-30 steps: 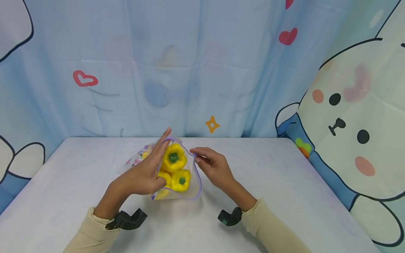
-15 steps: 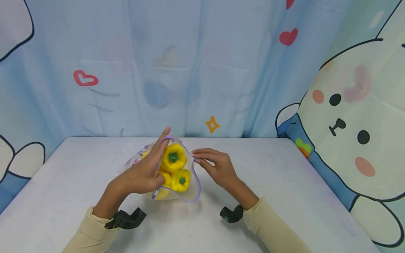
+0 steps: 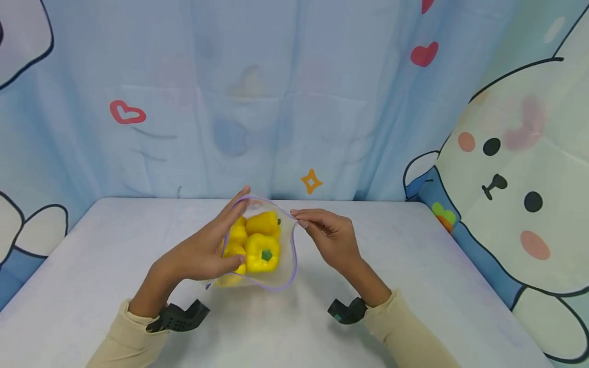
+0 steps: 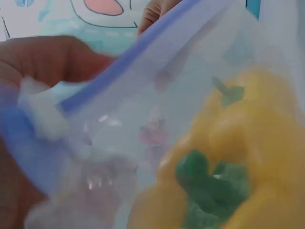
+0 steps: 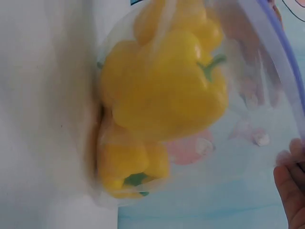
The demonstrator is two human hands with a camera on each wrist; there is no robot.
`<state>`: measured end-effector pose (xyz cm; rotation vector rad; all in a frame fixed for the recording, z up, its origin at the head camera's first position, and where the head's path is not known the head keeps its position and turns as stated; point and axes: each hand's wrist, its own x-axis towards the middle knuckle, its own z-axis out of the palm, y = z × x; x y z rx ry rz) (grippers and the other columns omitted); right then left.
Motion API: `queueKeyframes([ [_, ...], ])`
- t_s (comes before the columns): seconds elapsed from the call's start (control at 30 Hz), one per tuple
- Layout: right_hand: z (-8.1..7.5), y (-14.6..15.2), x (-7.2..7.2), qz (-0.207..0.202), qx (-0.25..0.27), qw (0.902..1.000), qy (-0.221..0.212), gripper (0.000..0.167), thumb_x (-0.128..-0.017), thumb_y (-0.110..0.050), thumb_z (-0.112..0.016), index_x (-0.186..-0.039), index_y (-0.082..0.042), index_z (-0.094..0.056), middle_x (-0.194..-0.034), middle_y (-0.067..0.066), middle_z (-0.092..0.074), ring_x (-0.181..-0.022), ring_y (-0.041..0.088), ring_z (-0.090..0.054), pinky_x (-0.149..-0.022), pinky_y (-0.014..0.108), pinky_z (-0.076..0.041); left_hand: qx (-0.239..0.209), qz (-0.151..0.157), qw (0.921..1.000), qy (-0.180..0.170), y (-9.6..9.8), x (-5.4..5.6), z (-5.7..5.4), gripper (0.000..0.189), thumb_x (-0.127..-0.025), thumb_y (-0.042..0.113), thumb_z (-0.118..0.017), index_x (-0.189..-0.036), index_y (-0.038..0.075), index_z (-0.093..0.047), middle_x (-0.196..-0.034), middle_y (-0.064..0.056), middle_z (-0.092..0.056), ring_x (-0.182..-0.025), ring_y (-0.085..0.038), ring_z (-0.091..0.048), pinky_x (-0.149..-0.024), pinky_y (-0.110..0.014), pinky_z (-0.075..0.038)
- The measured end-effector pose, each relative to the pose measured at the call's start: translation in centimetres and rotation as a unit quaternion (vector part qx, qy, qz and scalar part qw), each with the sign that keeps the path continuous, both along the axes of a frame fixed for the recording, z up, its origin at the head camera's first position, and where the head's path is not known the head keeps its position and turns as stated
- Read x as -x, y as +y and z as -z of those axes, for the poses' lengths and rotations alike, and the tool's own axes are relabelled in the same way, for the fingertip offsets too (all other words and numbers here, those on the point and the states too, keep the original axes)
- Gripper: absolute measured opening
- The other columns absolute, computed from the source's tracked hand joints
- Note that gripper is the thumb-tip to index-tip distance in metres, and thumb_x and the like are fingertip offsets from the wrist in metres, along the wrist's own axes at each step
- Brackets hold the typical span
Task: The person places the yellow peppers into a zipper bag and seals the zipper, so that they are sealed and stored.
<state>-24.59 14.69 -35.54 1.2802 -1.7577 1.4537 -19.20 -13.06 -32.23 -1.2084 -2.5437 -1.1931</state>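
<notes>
A clear zip bag (image 3: 286,258) with a purple rim lies on the table, its mouth facing the front right. Several yellow bell peppers (image 3: 263,254) with green stems are inside. My left hand (image 3: 202,250) is at the bag's left side, fingers stretched along the rim and thumb across the mouth. In the left wrist view, a blue and white piece (image 4: 28,114) on the zip sits close to that hand's fingers (image 4: 52,59). With thumb and fingertips, my right hand (image 3: 329,237) pinches the rim's right side. The right wrist view shows peppers (image 5: 171,90) through the film.
The white table (image 3: 115,240) extends on both sides of the bag. Behind it hangs a light blue curtain (image 3: 184,148) with printed hearts and a cartoon rabbit. A dark camera mount is on each wrist (image 3: 347,311).
My right hand has moved right with the rim, and the bag's mouth looks wider. Inside, the peppers have shifted; the upper one's stem now points right. The head view has moved slightly.
</notes>
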Motion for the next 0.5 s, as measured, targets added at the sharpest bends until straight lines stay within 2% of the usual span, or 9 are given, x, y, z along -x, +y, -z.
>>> queueKeyframes([
  [0.07,-0.1,0.1,0.0,0.009,0.008,0.9999,0.003,0.033,-0.077,0.028,-0.06,-0.102,0.01,-0.069,-0.103,0.022,-0.069,-0.096,0.027,-0.068,-0.079,0.029,-0.055,0.021,-0.004,0.9998,-0.003,0.0,-0.1,0.0,0.105,-0.082,0.023,-0.074,-0.156,0.006,-0.002,-0.161,0.008,0.012,-0.147,-0.016,0.003,-0.114,-0.055,-0.011],
  [0.13,-0.2,0.2,0.1,0.016,0.012,0.9998,0.002,0.034,-0.076,0.029,-0.059,-0.103,0.01,-0.069,-0.102,0.023,-0.069,-0.091,0.022,-0.068,-0.079,0.029,-0.055,0.041,-0.006,0.9991,-0.01,0.1,-0.3,-0.1,0.118,-0.076,0.034,-0.081,-0.156,0.008,0.001,-0.161,0.008,0.015,-0.147,-0.017,0.005,-0.113,-0.059,-0.007],
  [0.2,-0.4,0.3,0.0,0.03,0.015,0.9994,-0.001,0.032,-0.077,0.028,-0.059,-0.102,0.01,-0.069,-0.1,0.023,-0.069,-0.085,0.016,-0.066,-0.077,0.026,-0.055,0.058,-0.005,0.9982,-0.012,0.2,-0.4,-0.2,0.127,-0.07,0.041,-0.085,-0.156,0.009,0.004,-0.16,0.009,0.019,-0.147,-0.018,0.006,-0.111,-0.063,-0.004],
  [0.3,-0.7,0.8,0.0,0.055,0.02,0.9982,-0.015,0.029,-0.079,0.026,-0.06,-0.101,0.01,-0.069,-0.097,0.022,-0.069,-0.08,0.013,-0.064,-0.075,0.025,-0.055,0.078,0.0,0.9967,-0.022,0.2,-0.7,-0.3,0.132,-0.065,0.047,-0.086,-0.157,0.011,0.003,-0.159,0.008,0.023,-0.147,-0.021,0.006,-0.112,-0.061,-0.005],
  [0.37,-0.9,1.1,0.0,0.078,0.023,0.9964,-0.023,0.026,-0.079,0.024,-0.061,-0.099,0.01,-0.07,-0.096,0.021,-0.07,-0.08,0.012,-0.065,-0.074,0.023,-0.055,0.093,0.002,0.9951,-0.036,0.1,-0.9,-0.4,0.129,-0.067,0.044,-0.086,-0.157,0.015,0.001,-0.157,0.008,0.026,-0.147,-0.023,0.007,-0.112,-0.06,-0.006],
  [0.5,-1.1,1.7,0.1,0.116,0.025,0.9925,-0.032,0.023,-0.079,0.021,-0.064,-0.098,0.009,-0.071,-0.094,0.02,-0.07,-0.08,0.013,-0.066,-0.072,0.022,-0.055,0.118,0.008,0.9915,-0.055,0.0,-1.1,-0.3,0.108,-0.081,0.021,-0.076,-0.158,0.02,0.001,-0.156,0.006,0.029,-0.146,-0.03,0.009,-0.112,-0.059,-0.008],
])
